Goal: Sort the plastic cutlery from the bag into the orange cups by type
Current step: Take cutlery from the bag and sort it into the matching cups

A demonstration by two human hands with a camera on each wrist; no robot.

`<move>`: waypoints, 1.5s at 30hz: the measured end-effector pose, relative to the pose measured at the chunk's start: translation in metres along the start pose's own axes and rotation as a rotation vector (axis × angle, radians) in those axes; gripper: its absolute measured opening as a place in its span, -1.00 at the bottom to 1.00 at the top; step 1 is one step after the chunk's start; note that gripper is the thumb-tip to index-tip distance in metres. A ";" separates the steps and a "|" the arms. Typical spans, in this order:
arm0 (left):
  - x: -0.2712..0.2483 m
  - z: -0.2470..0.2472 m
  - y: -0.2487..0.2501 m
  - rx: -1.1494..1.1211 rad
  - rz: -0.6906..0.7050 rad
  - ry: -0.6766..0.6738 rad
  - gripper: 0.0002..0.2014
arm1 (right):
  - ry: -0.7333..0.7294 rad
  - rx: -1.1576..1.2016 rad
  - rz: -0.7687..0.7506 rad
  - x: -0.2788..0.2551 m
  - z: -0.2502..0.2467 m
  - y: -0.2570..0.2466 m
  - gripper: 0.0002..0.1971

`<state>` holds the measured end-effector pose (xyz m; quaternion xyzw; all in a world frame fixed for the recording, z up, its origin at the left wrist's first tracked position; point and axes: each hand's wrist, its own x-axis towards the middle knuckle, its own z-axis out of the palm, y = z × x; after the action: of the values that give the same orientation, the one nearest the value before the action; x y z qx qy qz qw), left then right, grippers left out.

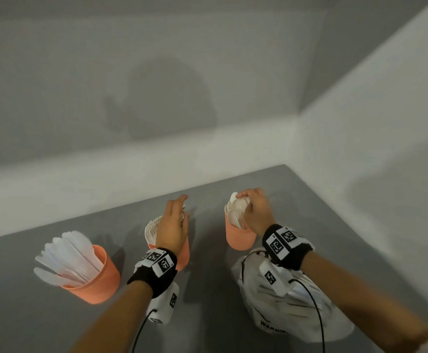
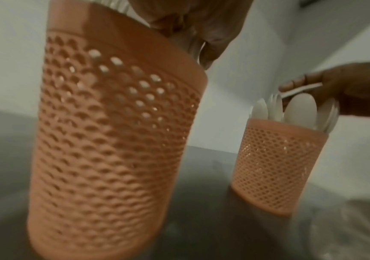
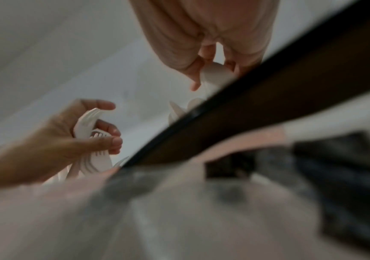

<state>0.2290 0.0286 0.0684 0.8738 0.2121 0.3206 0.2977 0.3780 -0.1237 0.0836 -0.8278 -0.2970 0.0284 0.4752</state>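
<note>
Three orange mesh cups stand in a row on the grey table point(image 1: 17, 289). The left cup point(image 1: 101, 281) holds white knives. Over the middle cup point(image 1: 183, 258), my left hand point(image 1: 183, 207) holds white forks point(image 3: 88, 123); in the right wrist view its thumb and fingers curl round them. The right cup point(image 1: 241, 239) is full of white spoons point(image 2: 299, 109). Just above it, my right hand point(image 1: 243, 200) pinches a spoon point(image 3: 215, 73) at the bowl end. The clear plastic bag point(image 1: 292, 307) lies crumpled under my right wrist.
White walls close the table at the back and on the right, meeting in a corner point(image 1: 298, 115). Bare grey tabletop shows between the cups and behind them. A black cable point(image 1: 314, 307) runs from my right wristband across the bag.
</note>
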 end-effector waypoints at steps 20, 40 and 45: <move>-0.016 -0.012 0.002 0.806 -0.030 -0.210 -0.43 | -0.318 -0.411 0.110 0.005 -0.034 -0.006 -0.42; -0.028 -0.024 -0.003 0.761 -0.084 -0.321 -0.31 | -0.504 -0.794 -0.140 -0.021 0.002 -0.014 -0.32; -0.027 -0.021 0.030 0.547 0.033 -0.223 -0.34 | -0.471 -0.506 -0.029 -0.030 -0.030 -0.032 -0.37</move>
<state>0.2005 -0.0004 0.0892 0.9548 0.2424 0.1582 0.0672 0.3479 -0.1506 0.1187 -0.8858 -0.4080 0.1373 0.1734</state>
